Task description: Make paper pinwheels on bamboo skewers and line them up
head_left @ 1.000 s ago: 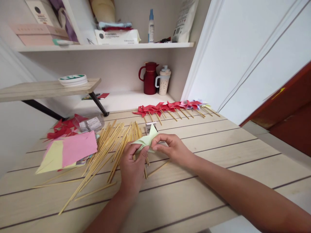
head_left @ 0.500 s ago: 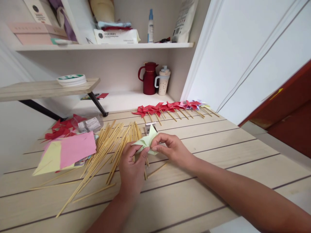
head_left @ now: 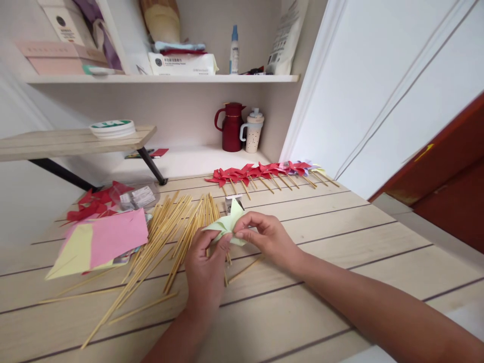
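A pale green paper pinwheel (head_left: 227, 224) is held up between both hands, above the table. My left hand (head_left: 207, 267) pinches it from the left side, thumb at the front near its centre. From the right, my right hand (head_left: 266, 233) closes thumb and forefinger at the middle of the pinwheel; whether a pin sits between those fingertips is hidden. Thin wooden sticks (head_left: 166, 229) lie in a loose heap left of and behind my left hand. Just behind the pinwheel stands a small clear box (head_left: 229, 201) with tiny dark contents.
Red pinwheels on sticks (head_left: 245, 174) lie in a row along the table's back edge. Pink paper sheets (head_left: 119, 237), a yellow sheet (head_left: 71, 254) and red paper pieces (head_left: 94, 201) are at left. A red jug (head_left: 232, 128) and a cup (head_left: 253, 132) stand behind, under a shelf (head_left: 162, 79).
The view has tilted up slightly, so the background sits a little lower. Both hands keep their pinch on the green pinwheel, with barely any shift.
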Tool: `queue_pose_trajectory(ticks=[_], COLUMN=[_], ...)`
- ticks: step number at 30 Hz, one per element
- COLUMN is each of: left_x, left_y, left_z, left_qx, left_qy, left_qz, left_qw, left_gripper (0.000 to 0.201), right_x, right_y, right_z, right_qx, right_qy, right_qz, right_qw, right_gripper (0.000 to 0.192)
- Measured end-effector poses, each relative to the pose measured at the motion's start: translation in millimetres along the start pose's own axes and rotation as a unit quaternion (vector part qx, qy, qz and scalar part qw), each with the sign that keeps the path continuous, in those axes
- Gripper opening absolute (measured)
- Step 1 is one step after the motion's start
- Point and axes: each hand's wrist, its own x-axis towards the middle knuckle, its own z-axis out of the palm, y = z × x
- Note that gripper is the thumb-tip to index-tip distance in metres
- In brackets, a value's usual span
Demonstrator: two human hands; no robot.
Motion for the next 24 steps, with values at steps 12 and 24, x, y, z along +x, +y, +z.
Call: queue_pose_trajectory(ticks=[12,24], left_x=[-0.6,-0.7], left_y=[-0.4,-0.2], left_z=[0.6,0.3], left_qx=[0.023,0.049], left_qy=[0.015,0.025], left_qz=[0.026,0.077], left_qw=[0.999,0.996], left_gripper=[0.01,0.004], right_x=[1.5,1.1], right_y=[-5.0,1.7], right_z=[-3.7,1.4], right_qx=[0.007,0.113], right_qy=[-0.032,-0.02], right_qz=[0.025,0.058], right_qw=[0.999,0.992], right_gripper=[0.013,0.022])
